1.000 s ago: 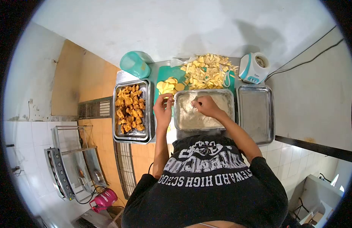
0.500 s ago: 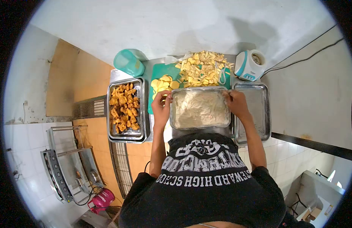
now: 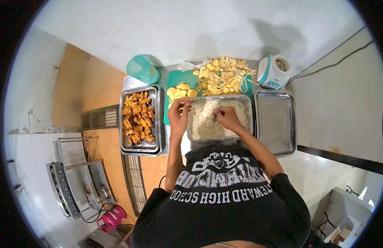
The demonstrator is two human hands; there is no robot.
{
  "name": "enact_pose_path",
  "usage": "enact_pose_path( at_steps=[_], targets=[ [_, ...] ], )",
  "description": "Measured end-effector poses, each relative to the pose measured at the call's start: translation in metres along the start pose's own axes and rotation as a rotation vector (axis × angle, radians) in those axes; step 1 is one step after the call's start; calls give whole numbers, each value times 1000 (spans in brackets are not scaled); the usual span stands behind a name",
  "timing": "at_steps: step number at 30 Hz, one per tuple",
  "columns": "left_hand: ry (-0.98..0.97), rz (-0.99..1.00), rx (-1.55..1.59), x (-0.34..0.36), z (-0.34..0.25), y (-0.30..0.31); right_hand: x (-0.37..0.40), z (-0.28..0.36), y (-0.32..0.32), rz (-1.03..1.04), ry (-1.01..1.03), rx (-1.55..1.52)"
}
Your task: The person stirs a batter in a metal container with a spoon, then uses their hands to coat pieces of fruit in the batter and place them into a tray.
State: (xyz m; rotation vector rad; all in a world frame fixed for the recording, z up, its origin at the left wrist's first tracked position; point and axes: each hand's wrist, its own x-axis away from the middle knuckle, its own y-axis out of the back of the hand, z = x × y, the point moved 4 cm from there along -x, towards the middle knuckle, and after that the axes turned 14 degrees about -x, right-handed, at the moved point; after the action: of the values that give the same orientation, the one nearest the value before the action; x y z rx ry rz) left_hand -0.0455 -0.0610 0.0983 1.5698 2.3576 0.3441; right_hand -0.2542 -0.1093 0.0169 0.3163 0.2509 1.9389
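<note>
From the head camera, you look down at a shiny metal table [image 3: 130,84] pushed up against a pale wall [image 3: 179,29]. The floor [image 3: 104,142] on the left is orange-tan, and white tiles [image 3: 30,165] go up the wall past it. A metal stand with a row of knobs [image 3: 64,190] is over there, with a pink tank [image 3: 113,218] close by. At the back left of the table, a blue-green tub [image 3: 144,69] leans over. At the back right sits a small white and blue machine [image 3: 274,72], with a black cord beside it.

In the middle there is a green board [image 3: 182,77]. Round yellow slices [image 3: 181,91] lie on its left part, and a big messy heap of yellow sticks and bits [image 3: 220,76] covers the back. On the left, brown fried pieces [image 3: 137,118] fill a tray, and on the right is another shiny tray [image 3: 276,124].

The flour tray [image 3: 218,139] is right in front of the person, between those two. The flour [image 3: 199,124] in it is creamy white, lumpy and uneven. The left hand [image 3: 178,118] is at the tray's back left corner, thumb and finger close together; I can't tell if they pinch the edge. The right hand [image 3: 229,118] is over the flour with its fingers bunched and pointing down; I can't tell if anything is inside them.
</note>
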Motion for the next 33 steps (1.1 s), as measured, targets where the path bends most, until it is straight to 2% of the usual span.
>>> enact_pose_path(
  at_steps=[1,3,4,6,8,10,11,12,14,18,20,21,23,24,26,27,30,31,32,33],
  targets=[
    [4,-10,-29,1,-1,4,-3,1,0,12,5,-1],
    [4,-48,-19,3,4,11,-4,6,12,-91,52,-348],
    [-1,-72,-6,4,6,14,-4,10,14,-85,49,-347],
    [27,-68,16,7,7,14,0,17,19,-127,109,-293],
    [15,-51,-65,5,0,13,6,13,19,-79,98,-221],
    [31,-52,-34,6,1,9,10,20,22,-21,309,97],
    [47,-25,-8,7,1,8,9,21,33,-58,385,133],
    [62,1,18,7,1,7,5,21,47,-55,391,135],
    [55,0,-6,11,3,9,-1,24,75,-162,387,339],
    [82,11,36,9,15,10,-4,34,92,-301,455,226],
    [85,14,29,7,15,8,-9,13,65,-201,597,218],
    [53,25,18,4,13,5,-8,13,51,-202,597,220],
    [21,24,7,1,6,2,-1,17,18,-78,547,-22],
    [22,-3,-32,1,0,2,4,22,12,-72,551,-24],
    [17,-32,-72,0,-2,4,8,27,0,137,436,-60],
    [-1,-54,-62,-1,1,5,9,31,4,227,402,23],
    [-19,-97,-77,3,13,13,9,22,31,303,298,152],
    [4,-86,-81,6,18,16,14,33,49,254,252,38],
    [27,-73,-84,8,21,18,15,28,62,251,249,38],
    [38,-79,-115,8,21,21,16,22,81,158,247,33]
  ],
)
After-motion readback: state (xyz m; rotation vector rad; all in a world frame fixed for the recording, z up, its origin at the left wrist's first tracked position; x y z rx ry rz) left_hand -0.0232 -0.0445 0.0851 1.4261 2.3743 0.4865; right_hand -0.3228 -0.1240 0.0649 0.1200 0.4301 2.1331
